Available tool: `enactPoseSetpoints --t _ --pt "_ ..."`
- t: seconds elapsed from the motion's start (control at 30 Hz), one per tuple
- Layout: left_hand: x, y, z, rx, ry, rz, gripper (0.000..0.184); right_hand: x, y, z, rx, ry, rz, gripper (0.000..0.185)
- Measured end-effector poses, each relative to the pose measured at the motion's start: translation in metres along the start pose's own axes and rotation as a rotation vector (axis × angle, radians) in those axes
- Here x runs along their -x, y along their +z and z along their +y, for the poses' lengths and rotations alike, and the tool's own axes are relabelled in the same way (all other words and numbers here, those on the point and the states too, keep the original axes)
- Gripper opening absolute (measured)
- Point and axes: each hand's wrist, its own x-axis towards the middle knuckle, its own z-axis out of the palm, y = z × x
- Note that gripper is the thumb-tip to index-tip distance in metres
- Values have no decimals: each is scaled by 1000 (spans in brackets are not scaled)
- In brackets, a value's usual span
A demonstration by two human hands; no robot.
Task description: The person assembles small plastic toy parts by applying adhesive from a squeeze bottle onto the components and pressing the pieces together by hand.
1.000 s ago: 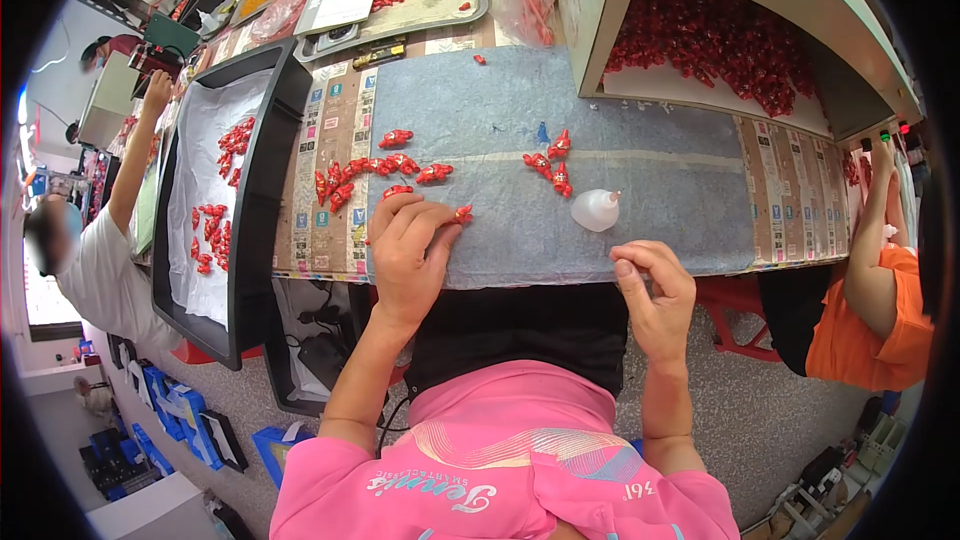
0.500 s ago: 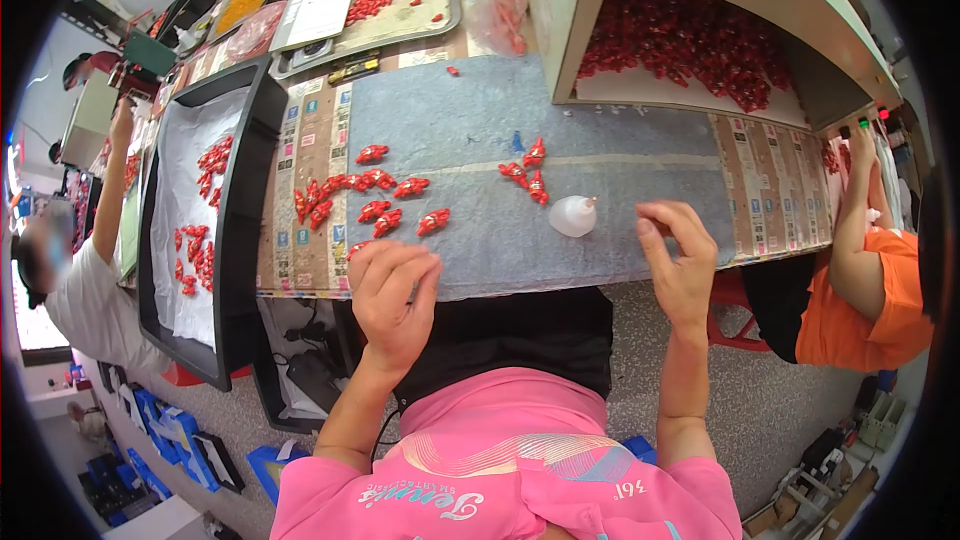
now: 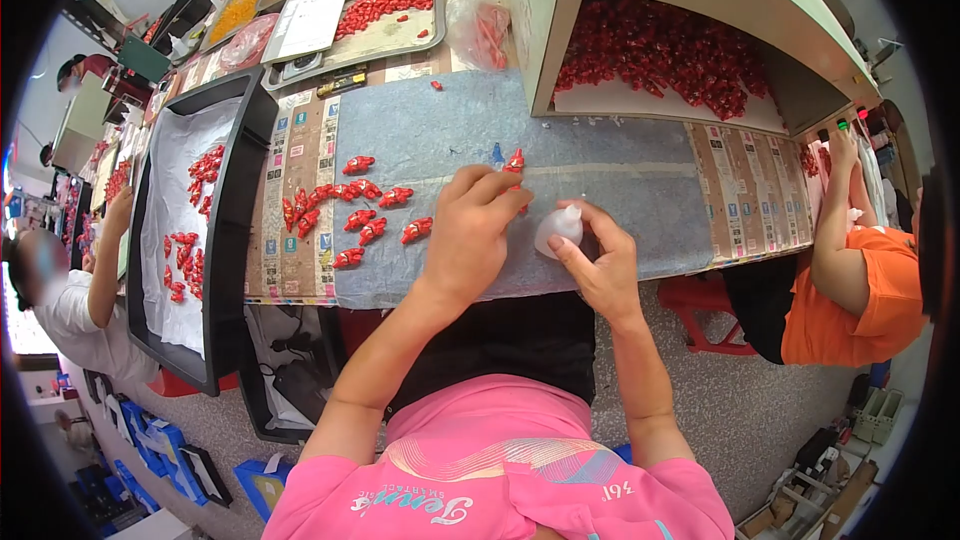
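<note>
Over the blue mat, my left hand reaches to a small group of red pieces, its fingers curled and partly covering them. Whether it pinches a piece is hidden. My right hand has thumb and fingers around a small translucent white bottle, whose nozzle points up. Left of my left hand lie loose red figure-like pieces and a curved row of more red pieces.
A black tray with red pieces on white lining stands left. A box full of red pieces is at back right, a metal tray at back left. One person sits left, another in orange right.
My left hand has moved right from the loose pieces to the small red group. My right hand has come left and closed on the bottle. The view has shifted a little.
</note>
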Motion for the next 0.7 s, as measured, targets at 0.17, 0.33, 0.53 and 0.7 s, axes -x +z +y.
enactPoseSetpoints --t 0.17,0.33,0.53,0.7 --pt "-12 2 -4 -129 84 -275 25 21 -17 -6 19 2 51 38" --pt "-18 -10 -3 -216 70 -362 19 37 -28 -17 -225 55 14 43" --pt "-4 -7 2 -49 87 -309 18 43 -39 -11 -89 -24 68 47" --pt "26 -15 24 479 -342 -254 21 49 -45 -24 -388 108 202 55"
